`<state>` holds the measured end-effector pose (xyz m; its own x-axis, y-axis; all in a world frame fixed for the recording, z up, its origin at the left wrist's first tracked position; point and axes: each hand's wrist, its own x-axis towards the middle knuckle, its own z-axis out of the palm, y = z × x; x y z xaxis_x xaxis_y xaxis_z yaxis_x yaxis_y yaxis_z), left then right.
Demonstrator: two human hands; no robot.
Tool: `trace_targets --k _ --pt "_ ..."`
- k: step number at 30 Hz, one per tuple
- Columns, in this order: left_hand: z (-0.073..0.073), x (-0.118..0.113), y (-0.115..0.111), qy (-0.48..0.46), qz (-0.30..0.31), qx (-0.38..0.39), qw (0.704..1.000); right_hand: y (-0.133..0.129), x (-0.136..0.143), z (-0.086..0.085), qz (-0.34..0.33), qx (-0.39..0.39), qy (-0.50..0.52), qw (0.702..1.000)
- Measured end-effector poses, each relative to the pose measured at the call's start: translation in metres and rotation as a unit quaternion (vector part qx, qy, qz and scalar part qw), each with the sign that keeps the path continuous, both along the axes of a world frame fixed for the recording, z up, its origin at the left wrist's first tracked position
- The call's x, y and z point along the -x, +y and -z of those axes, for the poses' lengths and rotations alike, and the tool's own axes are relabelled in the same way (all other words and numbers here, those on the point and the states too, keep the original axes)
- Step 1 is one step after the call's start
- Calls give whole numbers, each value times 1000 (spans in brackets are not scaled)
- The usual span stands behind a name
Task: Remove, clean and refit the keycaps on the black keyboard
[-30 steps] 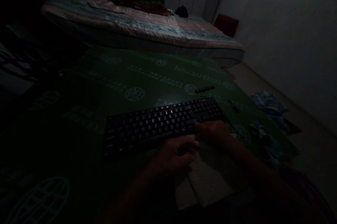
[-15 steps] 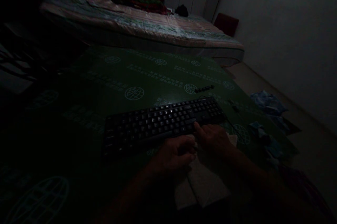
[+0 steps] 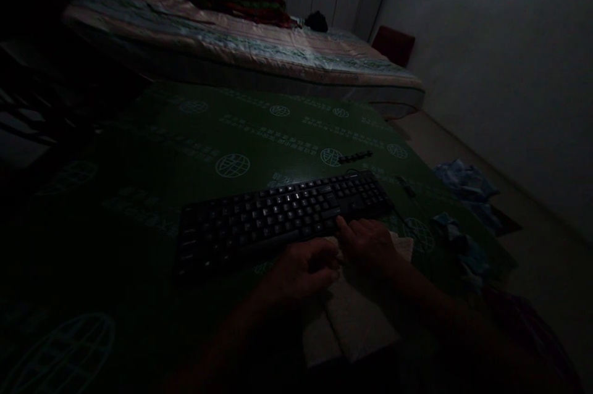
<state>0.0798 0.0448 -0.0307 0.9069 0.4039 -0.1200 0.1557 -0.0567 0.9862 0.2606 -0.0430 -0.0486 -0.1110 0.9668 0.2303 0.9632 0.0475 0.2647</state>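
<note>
A black computer keyboard lies aslant on a green board printed with pale globes and lettering. Just off its near edge, my left hand is closed in a loose curl, thumb and forefinger close together. Beside it my right hand is closed too, its thumb tip at the keyboard's near edge. Under and between both hands lies a pale, folded cloth-like piece. Whatever the fingers grip is hidden in the dim light. A short dark strip of small pieces lies beyond the keyboard.
A cable with a dark plug lies right of the keyboard. Crumpled bluish cloth is at the board's right side, with more fabric on the floor. A mattress stands behind, a pale wall at right.
The whole view has shifted slightly, so everything sits a little further left. Both hands keep nearly the same pose beside the keyboard.
</note>
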Motion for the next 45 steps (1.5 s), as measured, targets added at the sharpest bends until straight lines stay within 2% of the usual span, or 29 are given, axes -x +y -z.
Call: trace_targets --k 5,8,13,36,40,45 --pt "-2 1 0 7 -2 -1 1000 -4 0 4 -8 -88 8 996" --pt "-2 1 1 10 -2 -7 1000 -6 1 4 -2 -104 21 994" --pt "-2 1 1 14 3 -16 1000 -5 0 3 -14 -88 40 995" --pt "2 0 2 11 -4 -10 1000 0 3 1 17 -44 43 998" --pt "2 0 2 3 -13 -1 1000 -3 3 2 -5 -112 51 992" --pt "5 2 2 5 -15 12 1000 -27 20 -5 -24 -194 95 976"
